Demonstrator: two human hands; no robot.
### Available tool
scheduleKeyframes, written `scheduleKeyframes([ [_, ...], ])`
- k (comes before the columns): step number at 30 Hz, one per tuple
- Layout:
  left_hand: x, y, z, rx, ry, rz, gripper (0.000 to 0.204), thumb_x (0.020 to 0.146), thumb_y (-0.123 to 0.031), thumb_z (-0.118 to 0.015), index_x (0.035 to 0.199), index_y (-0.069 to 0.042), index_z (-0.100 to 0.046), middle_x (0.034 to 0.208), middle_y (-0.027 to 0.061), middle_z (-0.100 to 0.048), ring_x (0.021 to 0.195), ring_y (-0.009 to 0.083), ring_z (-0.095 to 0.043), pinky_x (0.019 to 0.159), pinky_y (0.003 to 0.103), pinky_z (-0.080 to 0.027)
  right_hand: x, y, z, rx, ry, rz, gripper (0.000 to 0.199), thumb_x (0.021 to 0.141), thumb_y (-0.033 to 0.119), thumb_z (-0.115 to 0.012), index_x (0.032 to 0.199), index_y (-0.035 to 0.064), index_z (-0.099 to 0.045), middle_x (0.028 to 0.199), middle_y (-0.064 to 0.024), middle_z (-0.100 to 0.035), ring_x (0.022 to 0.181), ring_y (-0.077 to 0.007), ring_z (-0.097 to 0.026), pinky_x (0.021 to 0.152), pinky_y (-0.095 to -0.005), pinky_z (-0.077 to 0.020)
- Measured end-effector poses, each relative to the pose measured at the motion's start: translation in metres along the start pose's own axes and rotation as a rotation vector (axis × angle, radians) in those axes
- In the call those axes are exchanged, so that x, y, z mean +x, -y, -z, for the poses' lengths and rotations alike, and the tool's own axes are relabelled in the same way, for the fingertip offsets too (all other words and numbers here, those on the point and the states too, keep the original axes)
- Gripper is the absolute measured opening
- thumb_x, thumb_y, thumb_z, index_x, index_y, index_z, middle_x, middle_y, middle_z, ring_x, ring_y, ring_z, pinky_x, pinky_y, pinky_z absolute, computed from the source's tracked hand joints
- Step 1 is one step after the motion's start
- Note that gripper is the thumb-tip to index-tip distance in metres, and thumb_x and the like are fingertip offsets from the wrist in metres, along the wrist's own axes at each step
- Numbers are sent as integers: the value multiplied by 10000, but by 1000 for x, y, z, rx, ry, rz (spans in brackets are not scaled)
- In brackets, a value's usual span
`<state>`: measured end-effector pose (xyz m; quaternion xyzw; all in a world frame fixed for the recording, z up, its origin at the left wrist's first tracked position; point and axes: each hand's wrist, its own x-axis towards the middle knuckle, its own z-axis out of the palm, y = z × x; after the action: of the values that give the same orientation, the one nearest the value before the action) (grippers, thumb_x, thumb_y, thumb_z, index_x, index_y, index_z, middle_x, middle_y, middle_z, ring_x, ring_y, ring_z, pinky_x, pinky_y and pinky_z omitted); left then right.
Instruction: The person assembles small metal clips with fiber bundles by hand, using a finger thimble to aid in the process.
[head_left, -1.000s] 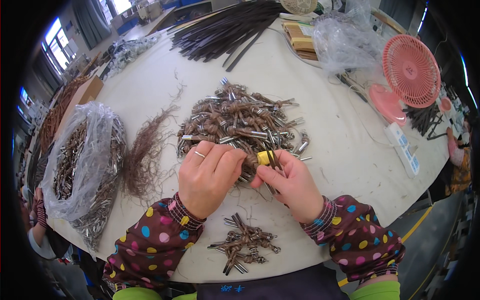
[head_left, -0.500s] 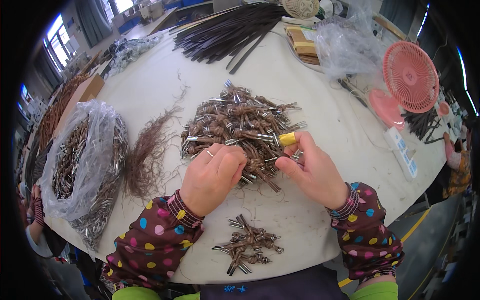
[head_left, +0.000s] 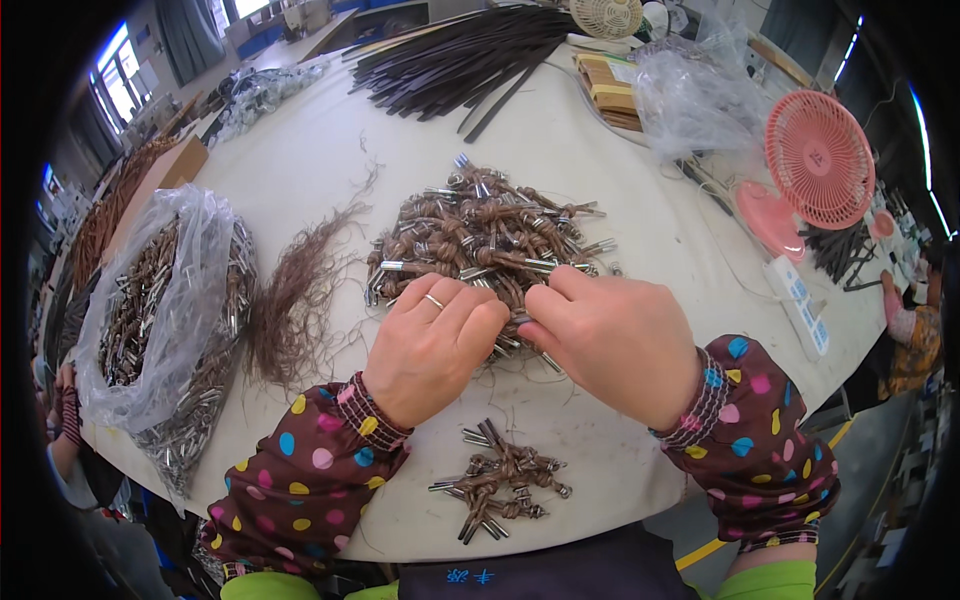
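My left hand (head_left: 430, 345), a ring on one finger, is closed at the near edge of a heap of knotted brown cords (head_left: 465, 230) with silver metal tips. Close beside it, my right hand (head_left: 622, 345) is closed too, its back turned up. Between them a short piece of brown cord (head_left: 520, 317) shows, pinched by the fingers; most of it is hidden. Nearer to me lies a smaller cluster of the same knotted cords (head_left: 500, 482), apart from the heap.
Left of the heap are loose brown threads (head_left: 300, 300) and a clear plastic bag (head_left: 165, 320) full of metal-tipped cords. Dark strips (head_left: 460, 65) lie at the back. A pink fan (head_left: 820, 160) and a white power strip (head_left: 798, 305) stand at the right.
My right hand has turned over and moved in toward the left hand. The yellow wrap on its finger no longer shows. My left hand has shifted only slightly.
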<state>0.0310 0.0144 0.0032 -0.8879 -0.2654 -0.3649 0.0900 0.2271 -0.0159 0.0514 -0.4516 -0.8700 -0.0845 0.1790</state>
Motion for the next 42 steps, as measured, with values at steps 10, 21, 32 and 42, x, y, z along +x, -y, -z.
scheduleKeyframes([
  [10, -5, -2, -5, 56, -3, -11, 191, 743, -59, -614, 922, -63, -550, 895, 40, -588, 812, 210, -570, 851, 361, -460, 4, 3, 3, -88, 7, 120, 76, 766, 142, -640, 793, 111, -576, 738, -23, -556, 618, -189, -638, 507, -311, -505],
  [21, -8, -7, -7, -225, -63, 411, 158, 828, 56, -615, 917, -27, -516, 857, 91, -622, 787, 210, -594, 719, 328, -488, -19, -2, -37, 691, -144, -313, 339, 748, 163, -778, 1020, 54, -608, 864, -81, -651, 700, -216, -662, 614, -300, -521],
  [32, 11, -11, 5, -1309, 108, 1107, 350, 902, -89, -653, 1167, 2, -445, 972, 75, -629, 754, 65, -570, 652, 205, -482, -22, -2, -36, 814, -154, -501, 231, 768, 74, -750, 948, 30, -612, 760, -79, -631, 615, -140, -585, 574, -251, -474],
  [42, -1, -1, -3, -135, -95, 204, 221, 753, 15, -740, 942, -42, -639, 827, 62, -644, 716, 184, -616, 637, 274, -498, -24, -8, -50, 1519, -28, -677, 194, 893, 93, -665, 1044, -23, -628, 883, -19, -673, 753, -51, -581, 684, -206, -458],
])
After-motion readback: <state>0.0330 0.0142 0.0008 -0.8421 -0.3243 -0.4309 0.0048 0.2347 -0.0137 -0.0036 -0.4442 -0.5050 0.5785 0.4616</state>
